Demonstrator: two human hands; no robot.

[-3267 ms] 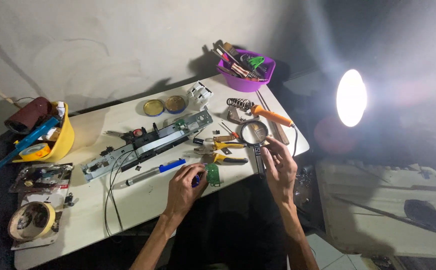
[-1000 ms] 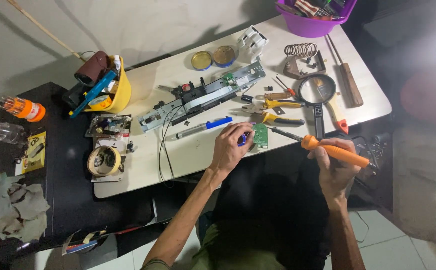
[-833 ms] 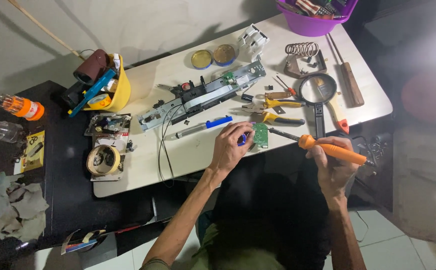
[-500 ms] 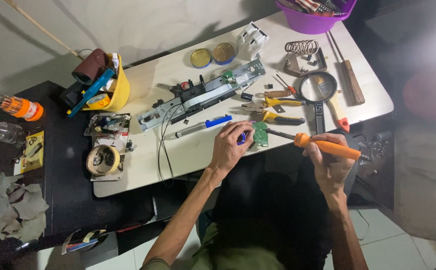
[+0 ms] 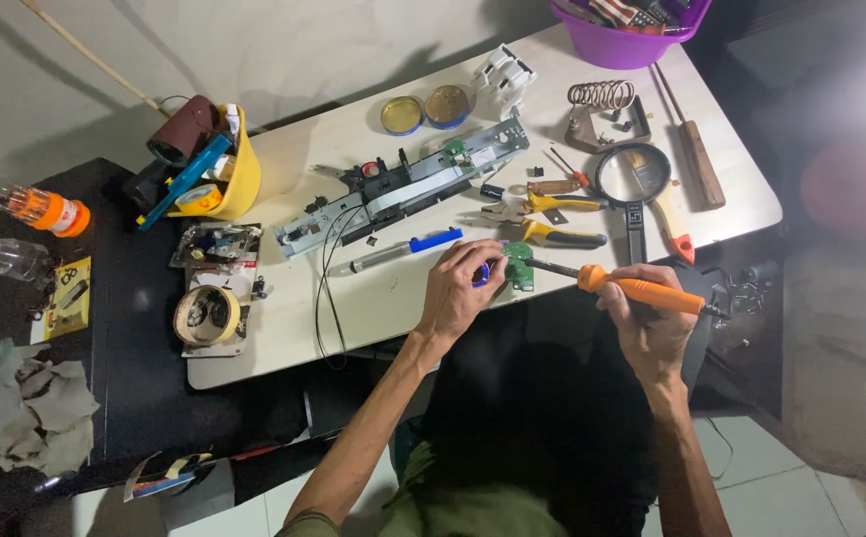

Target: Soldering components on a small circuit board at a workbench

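My left hand (image 5: 461, 289) rests on the front edge of the white table (image 5: 393, 308), its fingers closed on a small blue part next to a small green circuit board (image 5: 519, 265). My right hand (image 5: 647, 320) grips an orange-handled soldering iron (image 5: 642, 290), whose dark tip points left and reaches the green board. A long grey metal assembly with wiring (image 5: 403, 186) lies across the table above my hands. A blue-tipped pen-like tool (image 5: 405, 250) lies just above my left hand.
Yellow-handled pliers (image 5: 552, 221), a magnifying glass (image 5: 632, 177), a coiled iron stand (image 5: 604, 107), two round tins (image 5: 425, 107), a purple tub (image 5: 632, 30), a yellow bowl of tools (image 5: 216, 174) and a tape roll (image 5: 206, 314) surround the work. A dark side table (image 5: 125, 378) stands left.
My right hand has brought the soldering iron leftward, so its tip now meets the green board. My left hand stays by the board. Earlier the view tilted down from the lamp.
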